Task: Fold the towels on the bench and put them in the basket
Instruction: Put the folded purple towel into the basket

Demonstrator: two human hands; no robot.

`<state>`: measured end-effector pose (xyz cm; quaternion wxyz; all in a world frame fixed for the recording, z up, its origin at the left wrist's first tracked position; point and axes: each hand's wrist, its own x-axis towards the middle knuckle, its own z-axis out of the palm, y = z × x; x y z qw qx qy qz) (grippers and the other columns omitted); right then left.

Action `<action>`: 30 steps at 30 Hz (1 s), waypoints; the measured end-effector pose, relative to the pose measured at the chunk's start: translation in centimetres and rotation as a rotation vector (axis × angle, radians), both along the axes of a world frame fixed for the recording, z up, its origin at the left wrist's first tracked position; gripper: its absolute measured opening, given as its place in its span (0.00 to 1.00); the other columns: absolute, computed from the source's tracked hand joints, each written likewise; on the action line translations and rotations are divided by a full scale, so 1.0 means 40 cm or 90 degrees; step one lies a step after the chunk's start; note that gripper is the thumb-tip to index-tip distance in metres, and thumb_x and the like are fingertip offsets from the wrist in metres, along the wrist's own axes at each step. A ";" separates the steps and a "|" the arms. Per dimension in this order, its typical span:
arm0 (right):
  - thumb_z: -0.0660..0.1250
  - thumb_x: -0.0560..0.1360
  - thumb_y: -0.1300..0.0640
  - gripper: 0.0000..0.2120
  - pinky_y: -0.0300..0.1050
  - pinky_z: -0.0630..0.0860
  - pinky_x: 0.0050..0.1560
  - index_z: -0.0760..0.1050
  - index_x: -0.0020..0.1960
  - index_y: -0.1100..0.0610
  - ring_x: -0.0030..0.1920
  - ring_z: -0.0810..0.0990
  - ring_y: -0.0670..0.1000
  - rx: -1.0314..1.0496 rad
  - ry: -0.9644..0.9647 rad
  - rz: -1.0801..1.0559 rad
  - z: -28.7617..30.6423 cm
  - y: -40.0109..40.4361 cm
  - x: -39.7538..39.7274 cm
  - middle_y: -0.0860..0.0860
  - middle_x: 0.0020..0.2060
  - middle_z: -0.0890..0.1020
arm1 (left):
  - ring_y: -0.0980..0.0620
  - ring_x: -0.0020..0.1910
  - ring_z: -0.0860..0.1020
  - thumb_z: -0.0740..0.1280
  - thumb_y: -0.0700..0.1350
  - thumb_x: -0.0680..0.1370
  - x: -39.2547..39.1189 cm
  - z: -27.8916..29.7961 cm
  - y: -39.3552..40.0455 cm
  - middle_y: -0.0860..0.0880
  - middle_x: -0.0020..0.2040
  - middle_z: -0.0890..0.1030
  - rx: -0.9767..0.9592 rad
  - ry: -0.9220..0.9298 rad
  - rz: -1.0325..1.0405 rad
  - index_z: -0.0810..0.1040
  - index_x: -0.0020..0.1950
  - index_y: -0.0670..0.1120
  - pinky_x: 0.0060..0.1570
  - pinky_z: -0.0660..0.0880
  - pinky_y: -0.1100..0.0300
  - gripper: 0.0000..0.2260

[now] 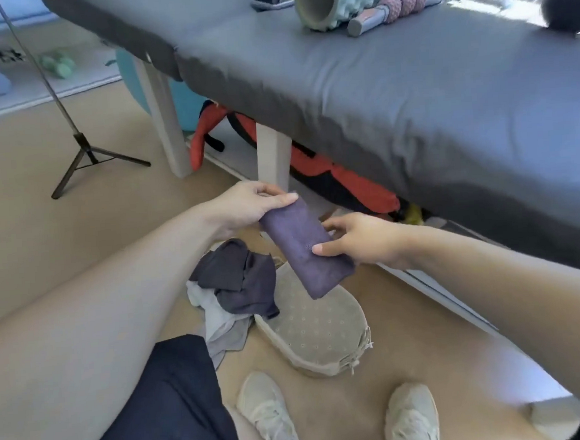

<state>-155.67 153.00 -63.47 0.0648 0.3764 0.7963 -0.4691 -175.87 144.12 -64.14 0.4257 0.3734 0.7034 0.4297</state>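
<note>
**Purple towel held over the basket**

Purple folded towel (304, 248), gripped at both ends above the basket (319, 334). Upper end pinched by the left hand (249, 203), thumb on top, fingers curled beneath. Lower half clasped by the right hand (358, 239), thumb across the near face, fingers behind. Tilted, lowest corner hanging just above the basket's pale perforated surface. Dark and light cloths (233, 285) heaped at the basket's left edge. Behind the basket, the grey bench (392, 85).
</note>
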 end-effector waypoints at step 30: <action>0.63 0.83 0.61 0.13 0.52 0.76 0.55 0.73 0.66 0.61 0.64 0.77 0.59 -0.636 0.079 -0.650 -0.775 -0.069 -0.156 0.58 0.58 0.78 | 0.40 0.74 0.64 0.59 0.50 0.81 -0.090 -0.496 0.070 0.43 0.74 0.68 -0.505 0.771 -0.598 0.69 0.75 0.52 0.68 0.66 0.44 0.21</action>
